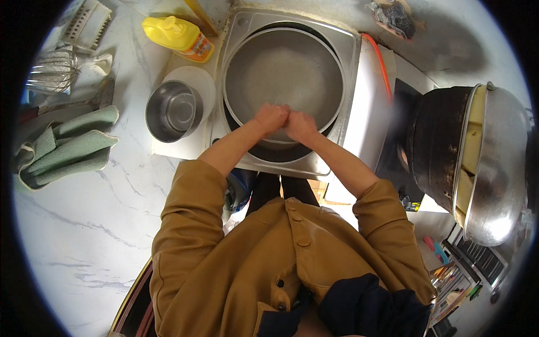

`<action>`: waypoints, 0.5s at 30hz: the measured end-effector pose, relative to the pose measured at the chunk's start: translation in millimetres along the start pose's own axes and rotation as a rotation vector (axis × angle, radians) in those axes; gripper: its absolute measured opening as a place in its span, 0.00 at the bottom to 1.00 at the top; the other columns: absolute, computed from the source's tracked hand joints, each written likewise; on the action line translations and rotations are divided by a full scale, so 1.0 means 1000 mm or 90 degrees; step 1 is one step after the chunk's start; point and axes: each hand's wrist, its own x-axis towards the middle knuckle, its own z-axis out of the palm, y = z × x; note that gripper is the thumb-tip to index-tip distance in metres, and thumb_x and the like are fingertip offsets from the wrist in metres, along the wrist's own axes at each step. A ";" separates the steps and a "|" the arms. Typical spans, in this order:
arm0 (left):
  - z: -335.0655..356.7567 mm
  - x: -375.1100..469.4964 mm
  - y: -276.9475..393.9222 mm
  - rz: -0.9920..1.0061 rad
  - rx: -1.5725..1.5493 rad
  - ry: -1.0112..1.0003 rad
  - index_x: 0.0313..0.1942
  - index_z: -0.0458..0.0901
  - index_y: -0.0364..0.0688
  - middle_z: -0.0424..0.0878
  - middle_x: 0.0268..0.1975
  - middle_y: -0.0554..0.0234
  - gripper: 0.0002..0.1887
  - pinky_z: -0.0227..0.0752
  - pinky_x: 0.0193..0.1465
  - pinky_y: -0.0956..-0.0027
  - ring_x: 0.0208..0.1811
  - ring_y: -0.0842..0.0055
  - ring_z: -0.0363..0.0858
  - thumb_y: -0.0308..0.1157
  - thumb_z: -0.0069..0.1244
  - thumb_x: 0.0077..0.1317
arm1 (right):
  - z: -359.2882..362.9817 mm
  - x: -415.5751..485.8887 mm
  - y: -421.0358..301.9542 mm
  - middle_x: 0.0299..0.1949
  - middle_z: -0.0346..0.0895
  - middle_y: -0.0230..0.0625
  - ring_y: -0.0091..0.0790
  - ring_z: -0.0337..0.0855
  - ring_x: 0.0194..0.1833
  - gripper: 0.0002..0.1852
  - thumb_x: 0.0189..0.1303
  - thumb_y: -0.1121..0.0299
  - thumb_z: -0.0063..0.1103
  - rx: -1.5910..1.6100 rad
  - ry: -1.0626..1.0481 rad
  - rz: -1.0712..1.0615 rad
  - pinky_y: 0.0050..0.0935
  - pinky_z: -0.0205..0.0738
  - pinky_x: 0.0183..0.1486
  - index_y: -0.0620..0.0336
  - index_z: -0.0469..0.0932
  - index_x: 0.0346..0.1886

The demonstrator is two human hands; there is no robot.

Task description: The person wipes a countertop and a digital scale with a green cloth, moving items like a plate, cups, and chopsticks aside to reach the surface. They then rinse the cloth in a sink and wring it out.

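Note:
A wide metal pan (290,63) with a grey inside sits over the stainless steel sink (236,25), and cloudy liquid seems to lie in it. My left hand (273,118) and my right hand (301,125) are closed and touch each other over the pan's near part. Whether something small is held between them is hidden by the fingers. To the left, a small steel pot (174,111) stands partly on a white round lid or plate (207,86). Behind it is a yellow plastic bottle (177,36) with an orange label.
On the left marble-patterned counter (84,219) lie a green cloth (69,147), a wire whisk (52,72) and a white plastic rack (87,25). At right, a large dark pot (438,143) stands on a black stove, beside a big metal lid (499,164). An orange hose (379,59) runs beside the sink.

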 end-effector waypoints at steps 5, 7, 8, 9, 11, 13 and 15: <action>-0.021 0.002 -0.007 0.207 0.127 0.045 0.35 0.76 0.46 0.82 0.27 0.60 0.05 0.77 0.29 0.61 0.31 0.63 0.85 0.35 0.49 0.60 | -0.020 -0.006 -0.015 0.19 0.75 0.37 0.33 0.74 0.16 0.08 0.59 0.64 0.60 0.476 -0.307 0.263 0.33 0.63 0.16 0.59 0.77 0.34; -0.032 0.001 -0.006 0.268 0.114 0.077 0.36 0.76 0.47 0.80 0.26 0.62 0.06 0.77 0.28 0.62 0.30 0.64 0.85 0.35 0.50 0.59 | -0.037 -0.012 -0.020 0.18 0.63 0.28 0.23 0.58 0.13 0.07 0.59 0.67 0.60 0.715 -0.357 0.339 0.26 0.47 0.14 0.56 0.73 0.35; -0.038 0.001 -0.007 0.285 0.100 0.092 0.37 0.76 0.48 0.79 0.26 0.62 0.07 0.77 0.28 0.62 0.31 0.64 0.84 0.35 0.50 0.59 | -0.047 -0.013 -0.020 0.18 0.57 0.24 0.18 0.51 0.12 0.07 0.60 0.68 0.60 0.860 -0.386 0.345 0.22 0.39 0.12 0.54 0.71 0.35; -0.044 0.000 -0.007 0.302 0.084 0.104 0.38 0.76 0.49 0.79 0.26 0.63 0.08 0.77 0.28 0.62 0.31 0.64 0.84 0.36 0.50 0.58 | -0.055 -0.014 -0.019 0.18 0.58 0.24 0.18 0.50 0.12 0.07 0.60 0.69 0.60 0.855 -0.414 0.353 0.22 0.39 0.13 0.54 0.70 0.36; -0.050 -0.007 -0.005 0.304 0.066 0.110 0.41 0.76 0.51 0.79 0.27 0.64 0.11 0.76 0.28 0.62 0.32 0.64 0.84 0.34 0.52 0.56 | -0.066 -0.017 -0.015 0.19 0.59 0.24 0.18 0.50 0.12 0.08 0.60 0.69 0.60 0.920 -0.495 0.274 0.21 0.39 0.13 0.53 0.69 0.37; -0.047 -0.016 -0.001 0.252 0.012 0.138 0.42 0.77 0.53 0.78 0.27 0.63 0.14 0.75 0.28 0.61 0.33 0.63 0.84 0.32 0.54 0.54 | -0.069 -0.019 -0.010 0.22 0.61 0.25 0.18 0.52 0.14 0.08 0.60 0.70 0.59 0.974 -0.459 0.330 0.21 0.43 0.15 0.53 0.70 0.38; -0.037 -0.026 0.003 0.139 -0.081 0.196 0.42 0.78 0.54 0.78 0.26 0.62 0.15 0.73 0.27 0.60 0.33 0.62 0.83 0.29 0.56 0.52 | -0.067 -0.021 -0.007 0.25 0.65 0.28 0.19 0.58 0.16 0.09 0.59 0.71 0.58 0.995 -0.431 0.325 0.22 0.50 0.17 0.54 0.71 0.42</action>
